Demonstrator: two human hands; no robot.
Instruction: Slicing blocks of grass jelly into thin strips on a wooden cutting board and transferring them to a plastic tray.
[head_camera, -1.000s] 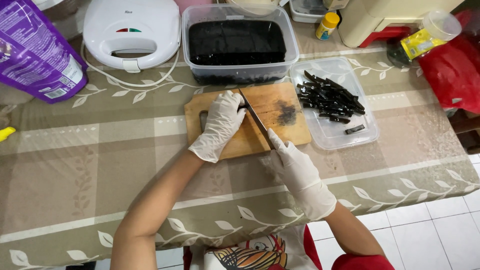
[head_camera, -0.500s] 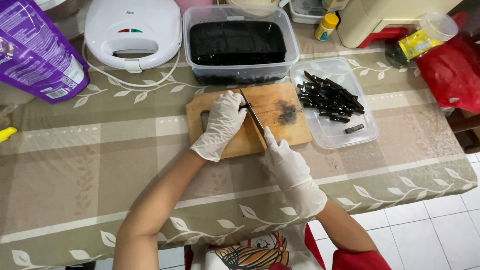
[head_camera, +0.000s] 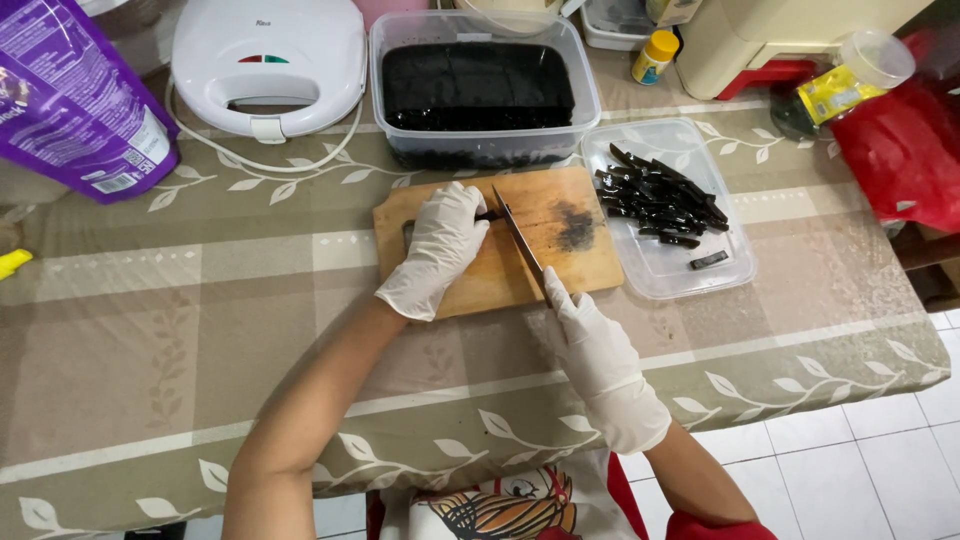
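Note:
My left hand, in a white glove, presses down on a dark piece of jelly on the wooden cutting board; most of the piece is hidden under the fingers. My right hand, also gloved, grips the handle of a knife whose blade lies across the board right beside the left fingertips. A dark smear marks the board to the right of the blade.
A clear tub of black jelly stands behind the board. At right, a clear lid holds several cut black strips. A white sandwich maker and purple bag sit at back left; red bag at right.
Both hands and the knife stay at the board; the blade has shifted only slightly along the jelly piece.

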